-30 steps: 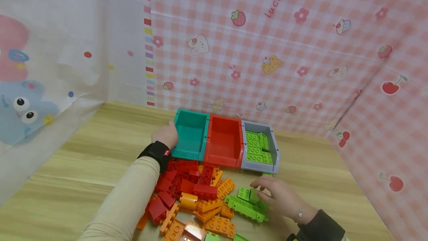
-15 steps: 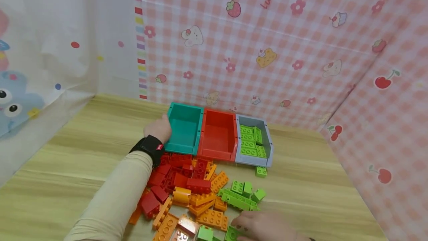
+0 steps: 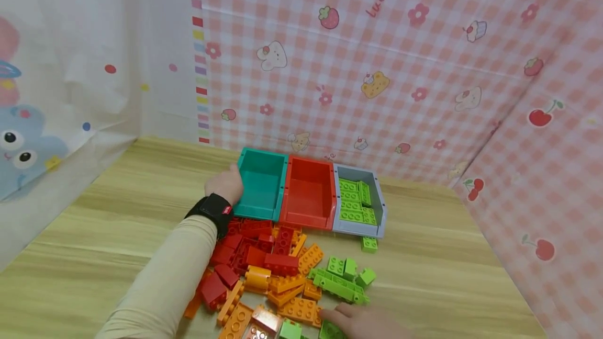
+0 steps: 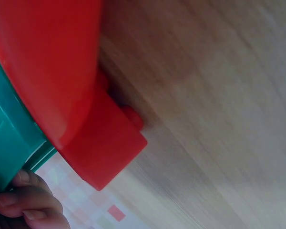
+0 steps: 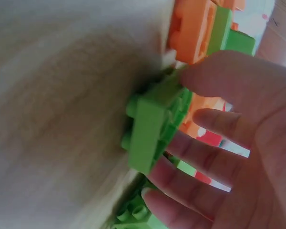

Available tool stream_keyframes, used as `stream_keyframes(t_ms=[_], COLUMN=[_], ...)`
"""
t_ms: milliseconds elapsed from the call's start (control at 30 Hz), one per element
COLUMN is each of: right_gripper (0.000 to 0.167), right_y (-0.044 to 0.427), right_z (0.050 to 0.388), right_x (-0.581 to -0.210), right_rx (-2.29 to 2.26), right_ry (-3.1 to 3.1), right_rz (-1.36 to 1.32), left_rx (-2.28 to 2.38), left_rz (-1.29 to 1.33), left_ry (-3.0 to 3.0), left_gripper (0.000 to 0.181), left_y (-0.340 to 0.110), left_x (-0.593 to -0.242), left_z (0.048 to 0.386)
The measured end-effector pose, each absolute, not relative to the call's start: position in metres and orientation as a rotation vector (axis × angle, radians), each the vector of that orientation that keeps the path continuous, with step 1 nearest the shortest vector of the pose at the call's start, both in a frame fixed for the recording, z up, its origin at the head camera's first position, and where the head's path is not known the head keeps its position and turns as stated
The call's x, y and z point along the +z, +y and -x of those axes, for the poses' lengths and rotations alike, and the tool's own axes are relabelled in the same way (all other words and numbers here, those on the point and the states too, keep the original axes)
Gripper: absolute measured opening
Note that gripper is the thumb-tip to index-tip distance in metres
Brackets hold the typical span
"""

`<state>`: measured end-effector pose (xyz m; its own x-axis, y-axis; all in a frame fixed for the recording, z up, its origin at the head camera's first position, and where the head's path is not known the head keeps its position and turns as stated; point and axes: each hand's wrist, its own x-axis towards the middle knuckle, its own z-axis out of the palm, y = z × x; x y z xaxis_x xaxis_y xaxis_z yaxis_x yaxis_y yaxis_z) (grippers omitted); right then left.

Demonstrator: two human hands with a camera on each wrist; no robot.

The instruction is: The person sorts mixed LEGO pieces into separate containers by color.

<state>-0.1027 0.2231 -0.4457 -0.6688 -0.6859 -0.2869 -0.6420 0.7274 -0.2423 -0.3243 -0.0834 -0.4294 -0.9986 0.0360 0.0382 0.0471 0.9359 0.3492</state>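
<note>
Building bricks (image 3: 281,264) in red, orange and green are spread over the wood-grained surface (image 3: 438,266). Behind them a teal bin (image 3: 261,187), a red bin (image 3: 308,192) and a grey-blue bin (image 3: 360,229) are set side by side; green bricks (image 3: 350,205) are contained in the last. At the teal bin's outer side wall the left grip (image 3: 223,184) is placed, its fingers curled against it; whether the wall is pinched cannot be told. Near the bottom of the head view, an upturned green brick (image 5: 145,133) is pinched by the right grip (image 3: 363,323), thumb and fingertips spread to its length, its studs turned toward the surface. Whether it is lifted cannot be told.
</note>
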Motion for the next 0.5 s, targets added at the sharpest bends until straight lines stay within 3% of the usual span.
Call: stream_keyframes(t_ms=[267,367,500], right_gripper=[0.057,0.053,0.038], right_y=[0.23,0.244,0.262], right_z=[0.107,0.125,0.165], right_x=[-0.421,-0.41,-0.413], right_rx=[-0.501,-0.709,-0.999], right_ry=[2.668,2.946,3.232], right_rz=[0.937,0.968,0.67], left_rx=[-0.544,-0.549,-0.546], left_rz=[0.074,0.076,0.069], left_ry=[-3.022,-3.014,-3.013], left_gripper=[0.033,0.033,0.033], left_y=[-0.084,-0.083,-0.082], left_x=[-0.431,-0.43,-0.429], left_z=[0.323,0.323,0.321])
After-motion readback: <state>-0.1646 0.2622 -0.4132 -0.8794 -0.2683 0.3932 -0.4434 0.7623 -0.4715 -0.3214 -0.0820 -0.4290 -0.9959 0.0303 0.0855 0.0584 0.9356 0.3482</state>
